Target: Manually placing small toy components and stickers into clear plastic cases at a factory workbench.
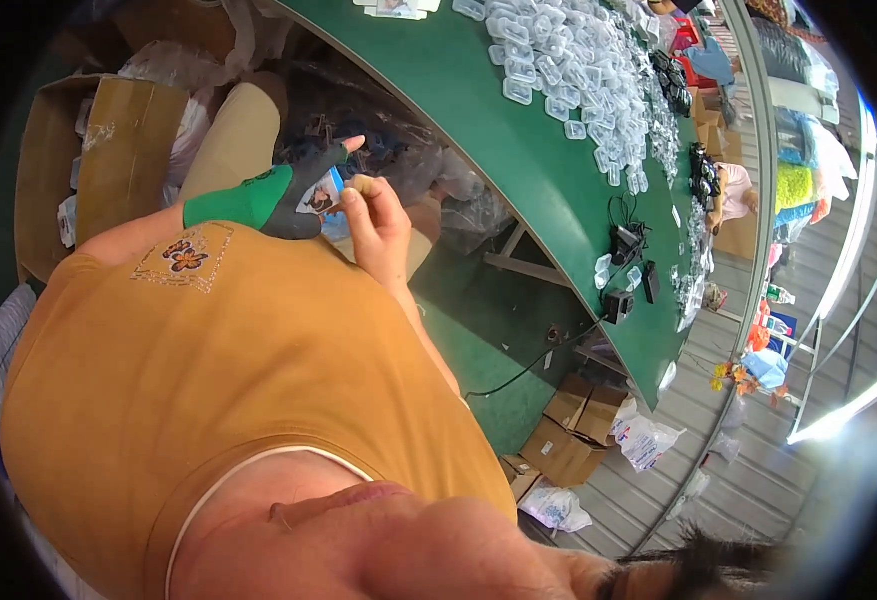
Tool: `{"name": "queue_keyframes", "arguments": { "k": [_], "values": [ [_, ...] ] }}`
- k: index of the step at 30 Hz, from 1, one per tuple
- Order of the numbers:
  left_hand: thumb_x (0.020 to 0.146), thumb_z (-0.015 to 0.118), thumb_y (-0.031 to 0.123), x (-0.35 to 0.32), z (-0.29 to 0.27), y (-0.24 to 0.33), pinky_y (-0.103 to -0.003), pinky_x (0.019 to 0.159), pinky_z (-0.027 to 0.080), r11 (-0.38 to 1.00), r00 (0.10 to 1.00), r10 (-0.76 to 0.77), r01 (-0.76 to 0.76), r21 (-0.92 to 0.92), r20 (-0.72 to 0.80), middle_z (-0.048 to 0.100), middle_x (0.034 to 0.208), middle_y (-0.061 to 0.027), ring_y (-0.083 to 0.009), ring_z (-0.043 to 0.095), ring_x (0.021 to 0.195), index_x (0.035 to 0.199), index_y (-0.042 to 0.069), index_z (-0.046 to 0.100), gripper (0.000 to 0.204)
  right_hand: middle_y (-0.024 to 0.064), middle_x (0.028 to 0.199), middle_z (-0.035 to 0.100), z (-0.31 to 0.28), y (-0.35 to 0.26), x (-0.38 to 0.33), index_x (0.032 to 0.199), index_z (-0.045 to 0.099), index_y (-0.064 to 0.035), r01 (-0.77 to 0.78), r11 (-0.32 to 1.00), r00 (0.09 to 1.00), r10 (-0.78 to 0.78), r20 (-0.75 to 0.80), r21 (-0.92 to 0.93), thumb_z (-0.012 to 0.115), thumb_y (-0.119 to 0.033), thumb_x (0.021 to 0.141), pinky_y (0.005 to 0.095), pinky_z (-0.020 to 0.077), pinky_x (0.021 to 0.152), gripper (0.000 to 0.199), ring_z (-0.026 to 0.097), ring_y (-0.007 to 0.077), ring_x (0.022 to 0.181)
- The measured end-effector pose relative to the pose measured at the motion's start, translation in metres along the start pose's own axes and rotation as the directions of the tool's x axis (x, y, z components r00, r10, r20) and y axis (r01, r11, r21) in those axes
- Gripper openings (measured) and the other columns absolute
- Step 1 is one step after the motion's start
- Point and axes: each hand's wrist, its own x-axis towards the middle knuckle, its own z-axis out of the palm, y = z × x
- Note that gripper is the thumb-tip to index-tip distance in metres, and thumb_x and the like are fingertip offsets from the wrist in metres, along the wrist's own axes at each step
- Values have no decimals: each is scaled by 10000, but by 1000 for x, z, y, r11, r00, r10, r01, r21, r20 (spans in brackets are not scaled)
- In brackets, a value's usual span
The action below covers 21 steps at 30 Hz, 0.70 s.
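My left hand (303, 203) wears a green and black glove with bare fingertips. It is closed on a small printed card (320, 194) with a picture and a blue edge, held in front of my body. My right hand (380, 222) is bare and close beside the card, with thumb and fingers pinched together. A small pale yellow bit (351, 190) shows at those fingertips; whether it is held or worn on a finger is unclear. Below the hands, dark items in clear plastic bags (358, 130) lie beside the table, partly hidden.
A green table (458, 120) curves past on the right, bearing a heap of clear plastic cases (558, 75) and black adapters (618, 305) with cords. An open cardboard box (108, 165) stands left. More cartons (568, 430) sit on the floor. Another person (733, 190) is across the table.
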Motion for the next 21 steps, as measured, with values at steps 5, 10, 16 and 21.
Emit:
{"name": "queue_keyframes", "arguments": {
  "k": [5,10,16,21],
  "values": [
    [766,724,94,-67,13,-17,-356,928,521,998,996,11,-6,63,-86,677,1135,-109,-221,652,989,1637,124,194,1021,106,880,604,10,4,-7,1026,660,6,329,899,944,-307,120,-288,693,2,927,312,472,724,105,587,230,785],
    [769,732,104,-13,25,-2,-359,927,522,988,988,105,-91,125,-115,671,1169,-116,-225,652,997,1624,114,224,994,115,934,627,7,6,-22,1135,654,14,341,907,940,-324,107,-246,692,-21,941,321,485,752,201,593,214,832],
    [774,741,116,-52,32,-24,-363,926,523,966,969,178,-139,216,-174,664,1210,-125,-231,651,1005,1609,101,261,964,161,1132,689,18,26,-21,1385,567,4,94,977,994,-82,70,-192,700,-127,944,375,508,813,480,651,277,911],
    [778,749,126,-116,31,-75,-366,925,525,927,939,281,-212,309,-199,658,1244,-132,-235,651,1013,1597,90,291,939,153,1143,708,9,26,-8,1427,549,-10,148,918,984,-99,149,-368,712,-177,958,355,520,840,524,678,237,926]
  ]
}}
